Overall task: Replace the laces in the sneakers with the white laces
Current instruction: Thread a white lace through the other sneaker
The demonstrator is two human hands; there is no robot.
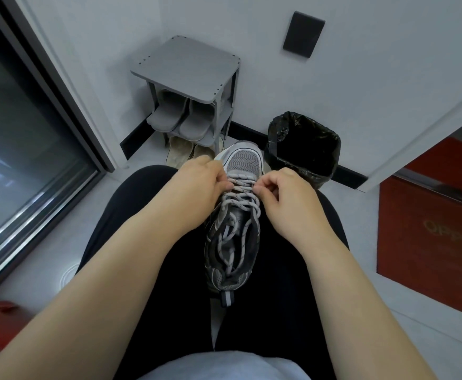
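sneaker [234, 229] centre frame, on lap | left hand [197, 185] pinches speckled lace [241, 197] | right hand [282, 196] pinches same lace

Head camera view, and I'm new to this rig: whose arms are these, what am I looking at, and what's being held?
There is no machine here. One wide camera sits on a person's head and looks down, so the two bare arms are that person's own. A grey sneaker lies on their lap, on black trousers, with its toe pointing away. The left hand and right hand each pinch the speckled laces at the rows nearest the toe. Further back stand a grey shoe rack holding slippers, and a bin lined with a black bag.
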